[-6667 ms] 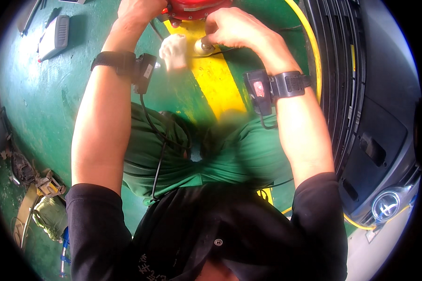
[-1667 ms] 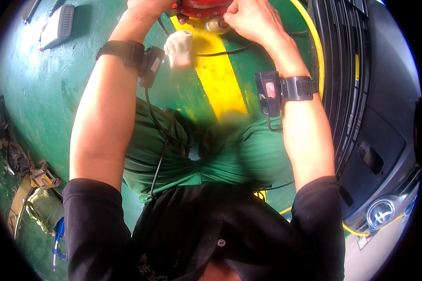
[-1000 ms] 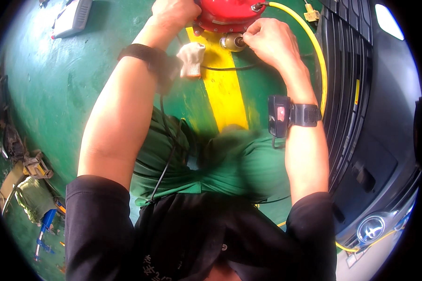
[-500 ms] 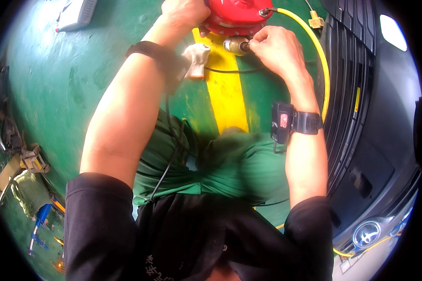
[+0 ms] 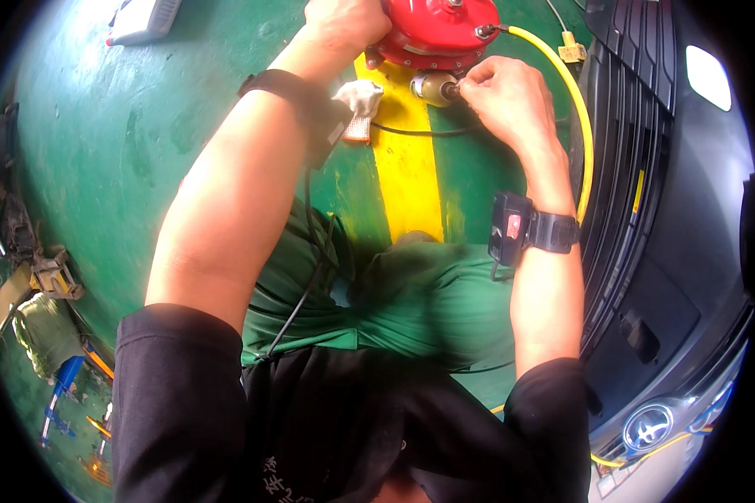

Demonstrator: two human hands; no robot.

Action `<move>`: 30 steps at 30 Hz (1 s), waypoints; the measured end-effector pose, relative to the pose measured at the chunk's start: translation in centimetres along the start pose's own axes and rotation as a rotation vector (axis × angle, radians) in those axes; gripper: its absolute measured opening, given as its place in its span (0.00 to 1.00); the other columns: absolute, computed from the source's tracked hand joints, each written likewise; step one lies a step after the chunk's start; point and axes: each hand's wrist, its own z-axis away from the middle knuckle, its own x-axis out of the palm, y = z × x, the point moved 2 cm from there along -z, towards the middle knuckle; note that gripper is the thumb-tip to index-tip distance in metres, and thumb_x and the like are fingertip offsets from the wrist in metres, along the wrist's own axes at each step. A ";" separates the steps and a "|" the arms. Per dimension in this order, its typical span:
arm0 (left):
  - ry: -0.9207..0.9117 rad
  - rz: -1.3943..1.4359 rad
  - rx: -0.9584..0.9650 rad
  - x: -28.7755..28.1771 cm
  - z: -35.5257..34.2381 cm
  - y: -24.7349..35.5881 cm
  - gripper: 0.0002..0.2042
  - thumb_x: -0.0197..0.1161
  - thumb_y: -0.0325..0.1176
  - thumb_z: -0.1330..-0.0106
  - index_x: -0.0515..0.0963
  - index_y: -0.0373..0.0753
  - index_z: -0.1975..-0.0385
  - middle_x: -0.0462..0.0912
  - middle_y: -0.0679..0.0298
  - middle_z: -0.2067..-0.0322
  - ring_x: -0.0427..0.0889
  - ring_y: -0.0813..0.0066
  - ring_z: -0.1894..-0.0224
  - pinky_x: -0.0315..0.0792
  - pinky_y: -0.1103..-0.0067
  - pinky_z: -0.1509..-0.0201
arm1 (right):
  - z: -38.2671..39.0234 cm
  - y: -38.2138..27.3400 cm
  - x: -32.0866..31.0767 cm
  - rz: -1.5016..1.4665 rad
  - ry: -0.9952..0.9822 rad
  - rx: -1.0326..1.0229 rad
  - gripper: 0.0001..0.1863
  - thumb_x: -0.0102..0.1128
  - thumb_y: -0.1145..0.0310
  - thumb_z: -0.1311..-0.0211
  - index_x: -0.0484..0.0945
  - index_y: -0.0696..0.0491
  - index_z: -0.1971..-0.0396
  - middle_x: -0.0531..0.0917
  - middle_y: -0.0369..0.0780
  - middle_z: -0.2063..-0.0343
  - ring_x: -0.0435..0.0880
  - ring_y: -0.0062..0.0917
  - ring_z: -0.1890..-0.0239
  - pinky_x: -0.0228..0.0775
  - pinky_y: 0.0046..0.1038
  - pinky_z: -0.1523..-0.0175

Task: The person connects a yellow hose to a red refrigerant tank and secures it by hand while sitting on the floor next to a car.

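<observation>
A red round metal housing [image 5: 436, 32] with bolts along its rim is at the top, on the green floor. A yellow hose [image 5: 562, 80] joins it at a metal fitting on its right side. My left hand [image 5: 344, 23] is closed at the housing's left edge, its fingertips partly hidden. Below the housing's rim sits a brass-coloured cylinder [image 5: 434, 88] with a small dark stem pointing right. The fingers of my right hand [image 5: 511, 94] pinch at this stem and partly cover it. A white knitted glove [image 5: 361, 109] lies below my left hand.
A dark car front with a slatted grille [image 5: 625, 168] stands close on the right. A dark cable [image 5: 428, 132] crosses the yellow floor stripe [image 5: 407, 184]. A white case [image 5: 145, 18] lies at the upper left; tools and a green bag [image 5: 49, 334] are at the lower left.
The whole scene has shifted slightly right and down in the picture. Both hands keep their places at the housing and the stem.
</observation>
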 end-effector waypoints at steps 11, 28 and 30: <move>0.004 -0.008 -0.026 0.1 0.0 0.0 0.10 0.63 0.35 0.42 0.87 0.36 0.72 0.87 0.47 0.70 0.88 0.49 0.63 0.82 0.63 0.57 | 0.7 0.2 -0.4 -0.041 0.021 0.035 0.15 0.68 0.57 0.44 0.89 0.52 0.64 0.90 0.45 0.68 0.89 0.39 0.60 0.79 0.39 0.49; 0.002 -0.013 0.017 -0.1 0.3 0.2 0.10 0.61 0.35 0.41 0.87 0.37 0.70 0.87 0.48 0.70 0.88 0.49 0.63 0.82 0.63 0.57 | 0.8 0.3 0.0 -0.075 0.038 0.005 0.13 0.67 0.58 0.44 0.89 0.52 0.66 0.89 0.45 0.69 0.89 0.41 0.60 0.79 0.40 0.50; 0.000 -0.015 0.016 -0.2 0.3 0.3 0.10 0.61 0.35 0.41 0.87 0.37 0.70 0.87 0.48 0.70 0.88 0.49 0.63 0.82 0.63 0.57 | 0.8 0.4 0.0 -0.064 0.039 0.001 0.14 0.67 0.58 0.44 0.89 0.52 0.66 0.89 0.46 0.69 0.89 0.41 0.60 0.79 0.40 0.50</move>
